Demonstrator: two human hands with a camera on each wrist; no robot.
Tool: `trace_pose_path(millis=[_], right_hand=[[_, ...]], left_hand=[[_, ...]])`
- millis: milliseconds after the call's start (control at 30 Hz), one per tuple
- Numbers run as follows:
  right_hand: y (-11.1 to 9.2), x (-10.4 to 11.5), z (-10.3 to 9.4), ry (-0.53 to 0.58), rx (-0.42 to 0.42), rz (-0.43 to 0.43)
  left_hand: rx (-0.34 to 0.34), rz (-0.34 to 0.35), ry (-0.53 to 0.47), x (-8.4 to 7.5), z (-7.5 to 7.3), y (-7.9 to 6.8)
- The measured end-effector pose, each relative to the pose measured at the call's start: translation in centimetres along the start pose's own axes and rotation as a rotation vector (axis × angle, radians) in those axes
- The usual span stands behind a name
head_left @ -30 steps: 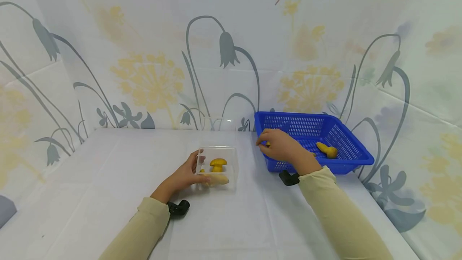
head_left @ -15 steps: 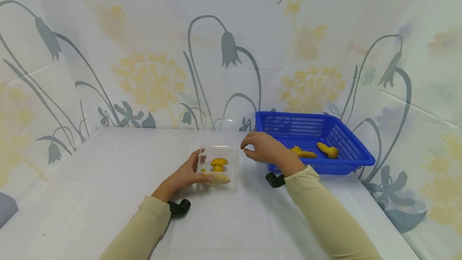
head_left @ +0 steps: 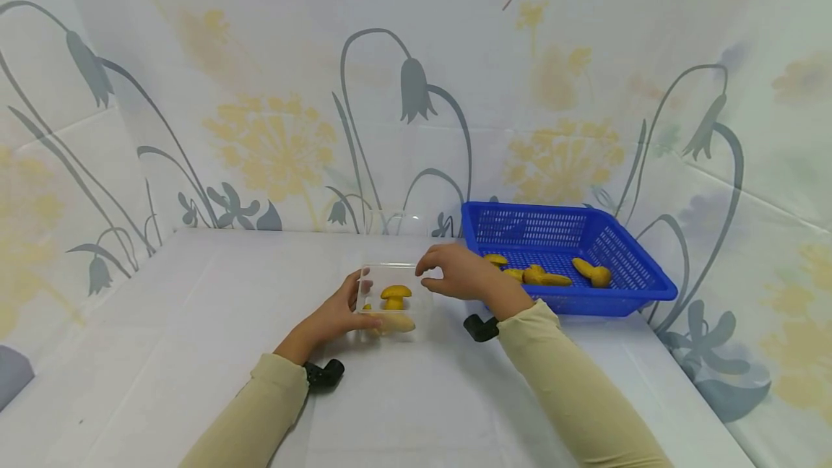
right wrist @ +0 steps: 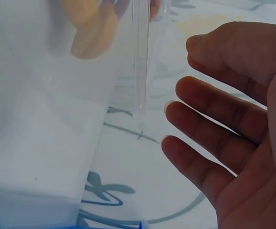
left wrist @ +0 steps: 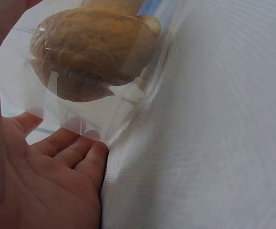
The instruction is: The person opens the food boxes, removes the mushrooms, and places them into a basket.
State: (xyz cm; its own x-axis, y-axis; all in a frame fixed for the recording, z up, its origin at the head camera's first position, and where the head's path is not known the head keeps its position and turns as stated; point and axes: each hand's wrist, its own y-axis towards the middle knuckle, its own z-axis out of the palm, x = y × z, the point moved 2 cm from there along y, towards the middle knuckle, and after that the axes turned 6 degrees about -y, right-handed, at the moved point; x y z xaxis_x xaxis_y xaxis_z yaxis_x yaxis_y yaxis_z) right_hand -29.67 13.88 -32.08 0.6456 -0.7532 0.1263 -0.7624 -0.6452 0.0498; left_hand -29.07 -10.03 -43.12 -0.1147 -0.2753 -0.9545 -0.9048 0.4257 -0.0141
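Observation:
A clear plastic box (head_left: 422,322) stands at the middle of the table. My left hand (head_left: 331,315) grips it from the left, thumb on the near side and fingers on the far side. Inside lie a yellow mushroom (head_left: 396,297) and a paler piece (head_left: 395,322) against the near wall. In the left wrist view, a brownish mushroom (left wrist: 95,45) shows through the clear wall above my fingers (left wrist: 92,160). My right hand (head_left: 458,271) hovers by the box's right rim, fingers loosely bent and parted. The right wrist view shows nothing between its fingers (right wrist: 195,157).
A blue perforated basket (head_left: 585,302) sits at the back right, with several yellow mushroom-like pieces (head_left: 546,277) in it. The box's clear lid (head_left: 396,224) stands up behind it. A flower-patterned cloth (head_left: 416,150) hangs behind the white table (head_left: 195,295).
My right hand has come out of the basket and moved left to the box's right rim, uncovering the pieces at the basket's left. My left hand keeps its grip on the box.

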Motion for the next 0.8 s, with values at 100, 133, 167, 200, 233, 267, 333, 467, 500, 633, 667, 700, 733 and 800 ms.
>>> trace_pose_path(millis=[100, 133, 167, 200, 233, 267, 333, 467, 500, 633, 667, 700, 733, 800], right_hand=[[0.2, 0.3, 0.2, 0.010, 0.013, 0.009], [0.3, 0.4, 0.3, 0.013, 0.017, 0.008], [0.4, 0.5, 0.4, 0.016, 0.022, 0.009], [0.5, 0.6, 0.4, 0.025, 0.029, 0.010], [0.5, 0.8, 0.5, 0.036, 0.036, 0.011], [0.6, 0.9, 0.5, 0.044, 0.043, 0.013], [0.7, 1.2, 0.6, 0.068, 0.058, 0.011], [1.1, 1.6, 0.8, 0.101, 0.088, 0.009], [1.2, 1.7, 0.8, 0.111, 0.096, 0.010], [1.5, 1.9, 1.0, 0.148, 0.124, 0.020], [1.6, 1.9, 1.1, 0.152, 0.129, 0.022], [1.7, 1.9, 1.2, 0.155, 0.132, 0.020], [1.8, 1.9, 1.4, 0.158, 0.136, 0.019], [2.0, 1.9, 1.6, 0.162, 0.142, 0.019]], left_hand=[[-0.001, -0.002, -0.002, 0.1, 0.0, 0.1], [-0.001, -0.004, -0.001, 0.1, 0.0, 0.1], [-0.001, -0.005, 0.000, 0.2, 0.0, 0.1], [0.000, -0.006, 0.002, 0.2, 0.0, 0.1], [-0.001, -0.007, 0.002, 0.2, 0.0, 0.1], [0.000, -0.008, 0.004, 0.2, 0.0, 0.1], [0.001, -0.009, 0.005, 0.2, 0.0, 0.1], [0.002, -0.010, 0.003, 0.2, 0.0, 0.1], [0.003, -0.011, 0.001, 0.2, -0.1, 0.1], [0.004, -0.011, -0.003, 0.3, 0.0, 0.1], [0.004, -0.011, -0.002, 0.3, 0.0, 0.1], [0.004, -0.009, -0.004, 0.3, 0.0, 0.1], [0.003, -0.008, -0.006, 0.3, 0.0, 0.2], [0.001, -0.005, -0.009, 0.3, 0.0, 0.2]])
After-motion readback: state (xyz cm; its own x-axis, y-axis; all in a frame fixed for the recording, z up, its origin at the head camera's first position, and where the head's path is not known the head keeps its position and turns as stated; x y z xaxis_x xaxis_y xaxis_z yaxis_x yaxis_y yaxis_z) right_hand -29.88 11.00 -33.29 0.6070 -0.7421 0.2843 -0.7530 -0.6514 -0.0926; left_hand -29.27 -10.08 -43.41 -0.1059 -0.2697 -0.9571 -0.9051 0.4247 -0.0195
